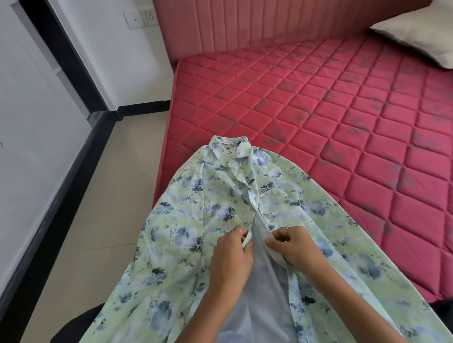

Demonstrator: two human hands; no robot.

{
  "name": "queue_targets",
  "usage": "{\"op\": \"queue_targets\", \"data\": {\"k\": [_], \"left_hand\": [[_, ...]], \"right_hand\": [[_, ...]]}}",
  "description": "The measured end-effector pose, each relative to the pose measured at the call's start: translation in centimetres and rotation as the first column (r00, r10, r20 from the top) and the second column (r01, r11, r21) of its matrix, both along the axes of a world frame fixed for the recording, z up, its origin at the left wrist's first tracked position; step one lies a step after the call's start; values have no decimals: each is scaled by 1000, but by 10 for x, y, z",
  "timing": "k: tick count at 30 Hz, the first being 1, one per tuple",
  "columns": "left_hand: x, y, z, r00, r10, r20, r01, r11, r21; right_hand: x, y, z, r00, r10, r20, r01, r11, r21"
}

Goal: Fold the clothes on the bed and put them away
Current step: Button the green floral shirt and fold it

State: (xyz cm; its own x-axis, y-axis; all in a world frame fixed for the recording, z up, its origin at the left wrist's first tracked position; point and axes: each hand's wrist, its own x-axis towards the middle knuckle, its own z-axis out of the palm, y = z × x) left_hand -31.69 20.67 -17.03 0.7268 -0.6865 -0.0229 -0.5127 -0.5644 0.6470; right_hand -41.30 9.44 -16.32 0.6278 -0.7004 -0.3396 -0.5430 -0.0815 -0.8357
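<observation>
Two bare forearms rising from the bottom centre of the frame, angled inward toward each other. Left hand [230,256] just left of centre, back of the hand facing up, fingers curled, thumb and fingertips pinching a fabric edge of the shirt [217,212]; thin ring on one finger, red-painted nail showing near the thumb. Right hand [292,243] just right of centre, level with the left, fingers bent down and pinching the opposite fabric edge; thin ring on one finger. Hands near each other, not touching, a narrow gap between them.
</observation>
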Motion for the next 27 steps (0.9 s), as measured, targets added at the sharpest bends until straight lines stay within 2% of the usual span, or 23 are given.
{"op": "queue_targets", "data": {"k": [3, 9, 13, 16, 22, 27], "left_hand": [[-18, -1, 0, 1000, -3, -3, 3, 999, -44], [-27, -7, 6, 964, 115, -239, -134, 989, -63], [-24, -7, 6, 920, 193, -341, -233, 969, -80], [-25, -8, 6, 910, 236, -341, -289, 950, -114], [-28, -10, 15, 940, 246, -238, -280, 953, -120], [-30, -10, 22, 973, 209, -99, -219, 970, -107]], "right_hand": [[-6, 5, -2, 993, -51, 110, 34, 988, 148], [-7, 11, -16, 972, -46, 231, -14, 968, 252], [-7, 12, -22, 937, -154, 313, -18, 875, 485], [-5, 12, -21, 921, -203, 332, -32, 811, 584], [-1, 10, -16, 913, -210, 351, -27, 826, 564], [3, 13, -12, 932, -129, 339, -12, 923, 385]]}}
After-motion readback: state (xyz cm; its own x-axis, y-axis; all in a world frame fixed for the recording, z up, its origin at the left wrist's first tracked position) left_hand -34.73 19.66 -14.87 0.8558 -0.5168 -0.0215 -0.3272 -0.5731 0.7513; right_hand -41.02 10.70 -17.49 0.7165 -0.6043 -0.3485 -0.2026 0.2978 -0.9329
